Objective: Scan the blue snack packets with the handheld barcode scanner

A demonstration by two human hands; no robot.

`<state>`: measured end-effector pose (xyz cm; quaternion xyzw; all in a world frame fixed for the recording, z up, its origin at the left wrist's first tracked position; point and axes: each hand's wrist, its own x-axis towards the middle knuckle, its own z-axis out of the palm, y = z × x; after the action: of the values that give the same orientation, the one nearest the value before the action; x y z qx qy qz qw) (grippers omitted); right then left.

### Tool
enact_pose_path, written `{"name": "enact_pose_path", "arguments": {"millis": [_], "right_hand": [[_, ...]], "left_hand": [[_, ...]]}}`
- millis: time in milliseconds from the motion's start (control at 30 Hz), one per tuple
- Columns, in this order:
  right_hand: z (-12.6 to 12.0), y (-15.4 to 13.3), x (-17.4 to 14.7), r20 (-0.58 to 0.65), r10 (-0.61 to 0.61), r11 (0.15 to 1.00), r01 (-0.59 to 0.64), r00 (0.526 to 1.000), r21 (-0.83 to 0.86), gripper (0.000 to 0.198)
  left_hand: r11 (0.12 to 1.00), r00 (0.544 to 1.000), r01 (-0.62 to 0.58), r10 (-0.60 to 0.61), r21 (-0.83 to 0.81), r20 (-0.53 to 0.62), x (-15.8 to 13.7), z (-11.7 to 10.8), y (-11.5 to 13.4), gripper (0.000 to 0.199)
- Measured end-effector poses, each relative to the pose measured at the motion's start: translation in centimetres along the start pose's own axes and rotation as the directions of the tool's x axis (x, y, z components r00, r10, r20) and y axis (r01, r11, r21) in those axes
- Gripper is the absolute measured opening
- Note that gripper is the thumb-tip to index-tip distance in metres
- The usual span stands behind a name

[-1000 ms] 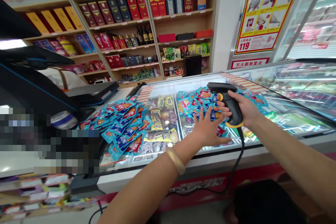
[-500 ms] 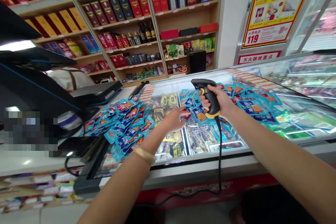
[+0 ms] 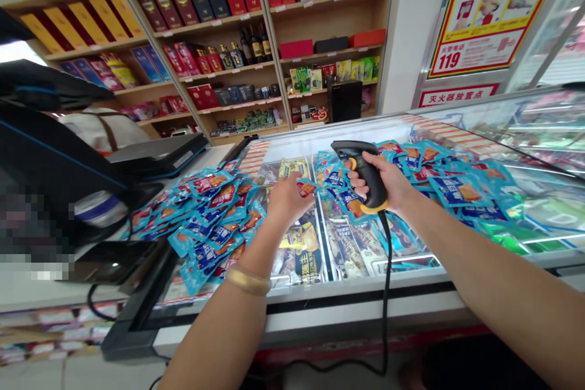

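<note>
My right hand [image 3: 388,180] is wrapped round the grip of a black and yellow barcode scanner [image 3: 372,180], its head pointing left and its cable hanging down. My left hand [image 3: 287,201], a gold bangle on its wrist, is closed on the edge of a small blue and red snack packet [image 3: 305,187]. Left of it lies a heaped pile of similar snack packets [image 3: 214,219] on the glass freezer top [image 3: 301,141]. A second spread of packets [image 3: 459,189] lies beyond and right of the scanner. Part of the held packet is hidden by my fingers.
Wrapped ice creams [image 3: 306,256] show through the freezer glass. At the left stand a dark checkout terminal [image 3: 41,152] and a flat scale [image 3: 159,155]. Shelves with boxed bottles [image 3: 201,3] rise behind. The scanner cable [image 3: 387,292] droops over the freezer's front edge.
My left hand has moved left from beside the scanner, carrying a snack packet away from the right-hand spread. The scanner stays in my right hand. The camera view has shifted slightly.
</note>
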<state>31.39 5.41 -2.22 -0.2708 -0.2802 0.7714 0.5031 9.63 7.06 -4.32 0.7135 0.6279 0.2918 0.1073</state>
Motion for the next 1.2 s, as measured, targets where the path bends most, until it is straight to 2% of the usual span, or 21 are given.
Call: {"name": "enact_pose_path", "arguments": {"millis": [33,67,100,133,167,200,233,267,333,467,667,833,1000,1067,1100,1200], "right_hand": [[0.1,0.0,-0.1,0.002,-0.004,1.0,0.004,1.0,0.002,0.028],[0.2,0.0,-0.1,0.01,-0.008,1.0,0.008,1.0,0.0,0.028],[0.2,0.1,-0.2,0.022,-0.007,1.0,0.007,1.0,-0.008,0.027],[0.2,0.2,-0.2,0.04,-0.003,1.0,0.004,0.999,-0.019,0.025],[0.1,0.3,-0.2,0.06,0.006,0.999,-0.004,0.998,-0.037,0.024],[0.0,0.5,-0.2,0.081,0.023,0.998,-0.018,0.996,-0.06,0.024],[-0.1,0.7,-0.2,0.103,0.046,0.996,-0.037,0.994,-0.083,0.024],[-0.2,0.8,-0.2,0.124,0.069,0.993,-0.057,0.99,-0.104,0.024],[-0.4,1.1,-0.3,0.159,0.111,0.987,-0.089,0.981,-0.137,0.025],[-0.4,1.2,-0.5,0.161,0.152,0.977,-0.123,0.975,-0.174,0.025],[-0.5,1.3,-0.4,0.176,0.126,0.973,-0.087,0.976,-0.213,0.028],[-0.1,1.3,-0.5,0.139,0.075,0.987,-0.053,0.988,-0.151,0.022],[-0.4,1.3,-0.4,0.158,0.1,0.977,-0.067,0.982,-0.201,0.026],[-0.3,1.4,-0.4,0.161,0.082,0.981,-0.051,0.984,-0.189,0.025],[-0.2,1.5,-0.4,0.151,0.066,0.985,-0.04,0.986,-0.167,0.024],[1.1,1.9,-0.3,0.105,0.038,0.994,-0.027,0.994,-0.108,0.02]], "left_hand": [[0.989,0.996,0.067,-0.073,-0.13,-0.041,0.2,-0.3,-0.2,0.046],[0.943,0.985,0.137,-0.161,-0.303,-0.056,0.4,-0.6,-0.4,0.04],[0.843,0.968,0.203,-0.248,-0.499,-0.026,0.6,-0.8,-0.4,0.034],[0.684,0.949,0.26,-0.312,-0.682,0.048,0.7,-0.9,-0.3,0.03],[0.488,0.93,0.305,-0.338,-0.818,0.145,0.8,-1.0,-0.2,0.029],[0.296,0.914,0.339,-0.327,-0.893,0.239,0.9,-1.1,0.0,0.03],[0.144,0.904,0.362,-0.296,-0.921,0.309,0.9,-1.1,0.2,0.032],[0.045,0.898,0.376,-0.263,-0.926,0.352,0.8,-1.0,0.4,0.033],[-0.036,0.895,0.387,-0.226,-0.922,0.384,0.7,-0.9,0.6,0.032],[-0.047,0.892,0.401,-0.206,-0.915,0.402,0.4,-0.6,0.8,0.032],[0.052,0.895,0.402,-0.234,-0.914,0.38,-0.1,-0.3,1.2,0.027],[0.088,0.896,0.405,-0.234,-0.91,0.376,-0.1,-0.1,1.2,0.022],[0.118,0.902,0.403,-0.219,-0.907,0.373,0.0,0.2,1.1,0.023],[0.181,0.91,0.384,-0.238,-0.905,0.339,0.0,0.3,1.1,0.027],[0.24,0.921,0.355,-0.255,-0.904,0.294,0.0,0.3,1.0,0.028],[0.513,0.967,0.172,-0.253,-0.841,0.043,0.3,-0.9,0.5,0.033]]}}
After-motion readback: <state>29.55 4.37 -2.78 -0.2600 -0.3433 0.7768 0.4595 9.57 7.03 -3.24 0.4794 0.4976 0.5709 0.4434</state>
